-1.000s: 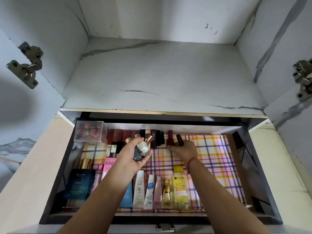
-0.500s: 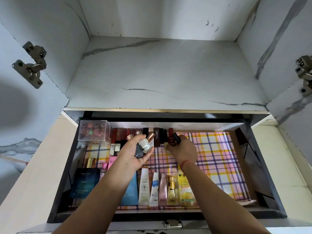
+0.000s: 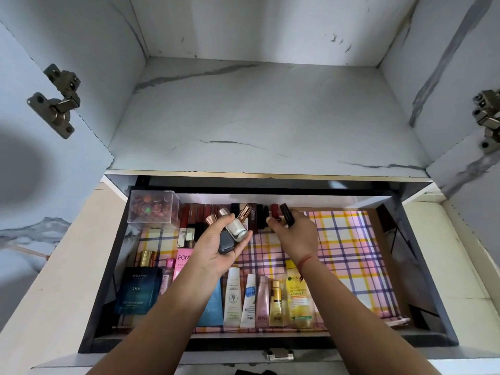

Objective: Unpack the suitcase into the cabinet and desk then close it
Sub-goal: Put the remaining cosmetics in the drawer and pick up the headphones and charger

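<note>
The left hand (image 3: 216, 250) cupped small polish bottles (image 3: 238, 229), probably slick, breakable glass, while the right hand (image 3: 296, 235) pinched a black lipstick (image 3: 286, 215) by its barrel.

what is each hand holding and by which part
The left hand cups small polish bottles by their bodies, caps sticking out. The right hand pinches a black tube by its lower end.

Clear box (image 3: 153, 207) back-left in drawer (image 3: 422, 266); tubes (image 3: 251, 301) along front

Dim, soft daylight — wide-angle edge warping
</note>
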